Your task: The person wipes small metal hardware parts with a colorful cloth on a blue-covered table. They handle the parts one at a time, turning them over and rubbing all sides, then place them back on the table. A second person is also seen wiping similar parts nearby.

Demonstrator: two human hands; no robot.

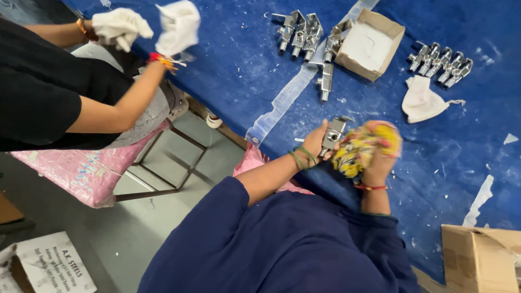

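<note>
My left hand (313,142) grips a small chrome valve fitting (332,134) just above the blue-covered table (244,70). My right hand (379,163) is wrapped in a yellow patterned cloth (361,149), which is pressed against the fitting's right side. Both hands are close together near the table's near edge. My dark blue sleeves fill the bottom of the view.
Several chrome fittings (301,31) lie in a row at the back, with another row (440,61) at the right. An open cardboard box (370,44) sits between them, and a white cloth (422,100) lies nearby. A co-worker's white-gloved hands (146,26) are at upper left. Another carton (480,259) stands at lower right.
</note>
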